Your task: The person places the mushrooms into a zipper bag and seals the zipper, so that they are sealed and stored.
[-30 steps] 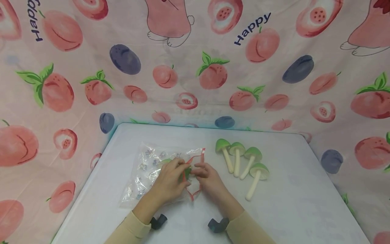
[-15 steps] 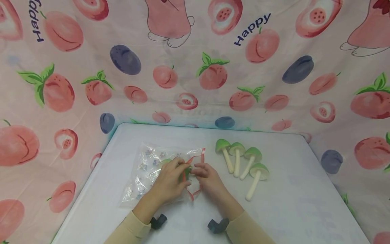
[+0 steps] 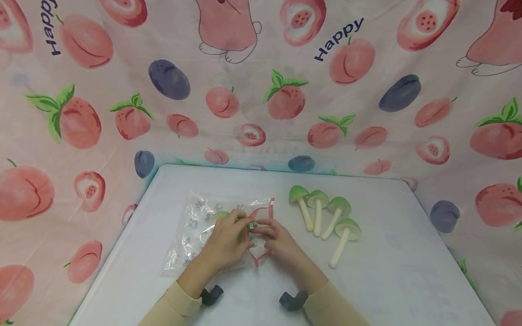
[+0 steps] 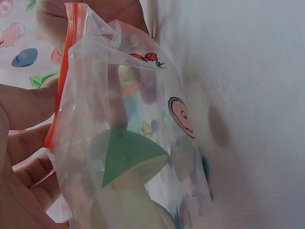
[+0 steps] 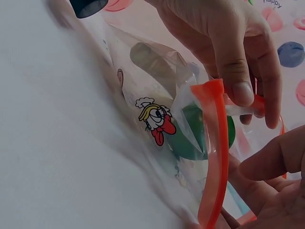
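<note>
Right at the bag's mouth, both hands are at work over the white table (image 3: pixel 391 258). The left hand (image 3: pixel 227 240) pinches the orange-red strip (image 5: pixel 220 157) that edges the opening, thumb and fingertips closed on it, and the mouth gapes towards the right hand (image 3: pixel 281 240). The right hand's fingers reach into that gap, loosely extended and set a little apart; whether they touch the green-capped mushroom (image 4: pixel 136 153) inside, I cannot tell. That mushroom sits in the clear plastic bag (image 3: pixel 204 203), its cap close to the opening and its pale stem showing through the film in the left wrist view. A paler green patch also shows through the plastic beyond the left hand, though it is too veiled to make out. The bag lies flat on the table, crinkled and shiny, printed with small cartoon figures, among them a duck (image 5: pixel 155 119) with a red bow. To the right of the right hand, four mushrooms (image 3: pixel 330 226) lie on the table, caps pointing away from the person. A peach-patterned cloth (image 3: pixel 253 81) hangs behind.
</note>
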A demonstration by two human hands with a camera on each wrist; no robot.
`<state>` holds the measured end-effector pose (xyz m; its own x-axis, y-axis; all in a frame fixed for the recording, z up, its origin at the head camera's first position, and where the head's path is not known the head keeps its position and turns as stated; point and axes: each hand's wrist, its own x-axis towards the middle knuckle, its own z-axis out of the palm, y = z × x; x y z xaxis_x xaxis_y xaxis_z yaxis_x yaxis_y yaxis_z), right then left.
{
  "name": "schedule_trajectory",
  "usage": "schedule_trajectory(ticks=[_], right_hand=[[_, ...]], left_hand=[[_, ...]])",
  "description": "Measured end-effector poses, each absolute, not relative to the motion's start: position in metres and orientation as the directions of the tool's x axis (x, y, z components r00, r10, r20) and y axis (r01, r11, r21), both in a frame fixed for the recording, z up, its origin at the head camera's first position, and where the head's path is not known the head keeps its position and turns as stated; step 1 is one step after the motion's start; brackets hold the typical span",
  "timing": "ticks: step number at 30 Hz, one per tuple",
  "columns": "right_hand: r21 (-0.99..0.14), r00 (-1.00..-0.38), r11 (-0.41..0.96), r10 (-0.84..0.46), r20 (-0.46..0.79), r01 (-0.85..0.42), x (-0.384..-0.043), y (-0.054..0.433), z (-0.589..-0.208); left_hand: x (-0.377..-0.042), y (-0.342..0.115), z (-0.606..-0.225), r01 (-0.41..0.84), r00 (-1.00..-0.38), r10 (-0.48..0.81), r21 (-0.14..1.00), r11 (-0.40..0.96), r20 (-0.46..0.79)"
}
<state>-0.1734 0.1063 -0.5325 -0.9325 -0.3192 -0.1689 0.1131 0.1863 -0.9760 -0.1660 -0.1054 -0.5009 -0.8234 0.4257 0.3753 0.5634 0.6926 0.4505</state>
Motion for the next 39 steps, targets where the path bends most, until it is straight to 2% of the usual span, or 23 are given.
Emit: schedule_trajectory(ticks=[9, 22, 33, 39], right_hand=[[-0.986, -0.935, 0.116, -0.322, -0.151, 0.119, -0.174, 0.111, -0.535], [-0.991, -0.940, 0.055, -0.314, -0.134, 0.122, -0.174, 0.119, -0.535], [-0.982, -0.942, -0.017, -0.287, -0.174, 0.187, -0.172, 0.122, -0.534], [-0.985, -0.947, 0.000, -0.275, -0.167, 0.174, -0.171, 0.126, -0.532]], left_hand=[[-0.166, -0.106, -0.500, 0.579, -0.812, 0.427, 0.453, 0.678, 0.399], [-0.166, -0.106, -0.498, 0.551, -0.832, 0.422, 0.452, 0.701, 0.360], [-0.167, -0.106, -0.499, 0.555, -0.830, 0.428, 0.453, 0.698, 0.358], [-0.166, -0.106, -0.501, 0.557, -0.828, 0.426, 0.451, 0.697, 0.364]])
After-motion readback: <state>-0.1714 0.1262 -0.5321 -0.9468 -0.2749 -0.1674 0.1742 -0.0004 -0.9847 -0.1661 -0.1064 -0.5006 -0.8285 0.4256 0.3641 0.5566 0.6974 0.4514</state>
